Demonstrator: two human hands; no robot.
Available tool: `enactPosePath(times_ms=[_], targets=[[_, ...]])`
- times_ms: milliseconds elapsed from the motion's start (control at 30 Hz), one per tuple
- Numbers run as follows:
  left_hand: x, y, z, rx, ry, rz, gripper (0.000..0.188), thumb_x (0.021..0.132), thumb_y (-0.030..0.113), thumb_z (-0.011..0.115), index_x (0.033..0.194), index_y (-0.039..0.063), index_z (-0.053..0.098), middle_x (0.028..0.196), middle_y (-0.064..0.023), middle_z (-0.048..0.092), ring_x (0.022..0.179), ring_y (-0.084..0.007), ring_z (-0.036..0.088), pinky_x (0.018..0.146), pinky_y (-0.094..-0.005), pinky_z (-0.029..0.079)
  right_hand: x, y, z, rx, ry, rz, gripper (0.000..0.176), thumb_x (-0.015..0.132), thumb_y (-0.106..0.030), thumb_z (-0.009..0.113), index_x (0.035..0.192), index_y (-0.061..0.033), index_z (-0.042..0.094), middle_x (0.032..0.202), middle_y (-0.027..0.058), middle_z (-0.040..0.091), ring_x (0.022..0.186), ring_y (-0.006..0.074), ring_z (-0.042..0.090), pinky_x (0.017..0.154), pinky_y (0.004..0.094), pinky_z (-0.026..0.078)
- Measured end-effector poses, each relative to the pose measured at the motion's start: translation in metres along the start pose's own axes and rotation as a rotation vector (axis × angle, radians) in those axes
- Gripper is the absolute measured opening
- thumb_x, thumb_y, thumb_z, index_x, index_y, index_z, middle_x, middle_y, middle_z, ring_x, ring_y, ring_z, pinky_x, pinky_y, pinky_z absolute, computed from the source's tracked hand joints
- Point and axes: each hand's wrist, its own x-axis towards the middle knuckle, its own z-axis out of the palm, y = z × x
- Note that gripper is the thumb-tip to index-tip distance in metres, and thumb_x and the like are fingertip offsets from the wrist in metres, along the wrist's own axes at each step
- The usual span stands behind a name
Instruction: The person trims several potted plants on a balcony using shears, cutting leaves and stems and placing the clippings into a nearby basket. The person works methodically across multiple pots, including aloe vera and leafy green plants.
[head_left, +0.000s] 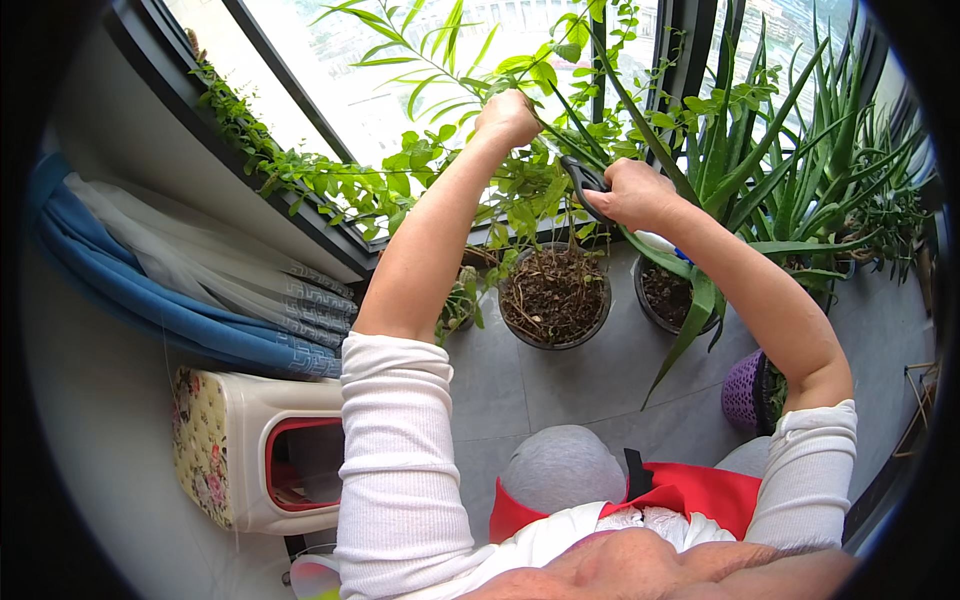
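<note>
My left hand (510, 118) is closed around a thin part of the leafy plant in front of the window; its fingers hide what exactly it grips. To its right, my right hand (636, 195) holds a pair of black-handled scissors (586, 187), pointed up and left toward the left hand. The scissors' blades are partly hidden among the leaves. Trailing green stems (525, 187) hang below both hands over a round pot of dry soil (555, 296). An aloe plant (712, 161) with long pointed leaves stands right beside my right hand, and one of its leaves droops beneath my forearm.
More aloe plants (817, 180) line the window at right. A second dark pot (664, 296) and a purple patterned pot (742, 390) stand on the grey tile floor. A small cactus (459, 300) is behind my left forearm. At left are a blue curtain (187, 307) and a cream box (247, 450).
</note>
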Motion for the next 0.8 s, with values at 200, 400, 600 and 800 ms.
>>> enactPosePath(times_ms=[200, 400, 600, 800], targets=[[-0.001, 0.000, 0.001, 0.012, 0.017, -0.018, 0.029, 0.075, 0.022, 0.066, 0.102, 0.010, 0.070, 0.110, -0.0144, 0.066, 0.103, -0.0279, 0.063, 0.087, -0.0376, 0.050, -0.001, 0.001, 0.005, -0.028, 0.047, -0.060, 0.044, 0.081, -0.042, 0.061, 0.082, 0.0014, 0.067, 0.070, 0.0155, 0.066, 0.072, 0.0286, 0.067, 0.074, 0.0399, 0.052], [-0.004, -0.011, -0.008, 0.000, 0.054, -0.001, 0.033, 0.080, 0.028, 0.063, 0.102, 0.004, 0.068, 0.101, -0.0162, 0.068, 0.094, -0.0296, 0.065, 0.083, -0.0379, 0.050, -0.022, 0.000, 0.006, -0.004, 0.106, -0.070, 0.047, 0.080, -0.044, 0.062, 0.083, 0.0025, 0.067, 0.081, 0.0208, 0.066, 0.080, 0.0352, 0.065, 0.073, 0.0428, 0.052], [-0.056, -0.055, -0.057, -0.866, -0.310, 0.024, 0.015, 0.097, 0.022, 0.049, 0.090, 0.009, 0.050, 0.060, 0.0053, 0.038, 0.045, -0.0038, 0.031, 0.038, -0.0197, 0.025, -0.082, 0.016, 0.020, 0.131, 0.249, -0.216, 0.041, 0.079, -0.040, 0.067, 0.074, 0.0003, 0.063, 0.067, 0.0175, 0.063, 0.068, 0.0352, 0.063, 0.064, 0.0427, 0.049], [-0.169, -0.085, -0.103, -1.413, -0.238, 0.107, 0.018, 0.100, 0.017, 0.042, 0.085, 0.009, 0.043, 0.066, 0.0039, 0.039, 0.044, -0.0013, 0.026, 0.036, -0.0170, 0.021, -0.148, 0.037, 0.042, 0.386, 0.110, -0.333, 0.035, 0.077, -0.033, 0.073, 0.073, -0.0014, 0.059, 0.056, 0.0151, 0.058, 0.050, 0.0314, 0.060, 0.048, 0.0378, 0.046]])
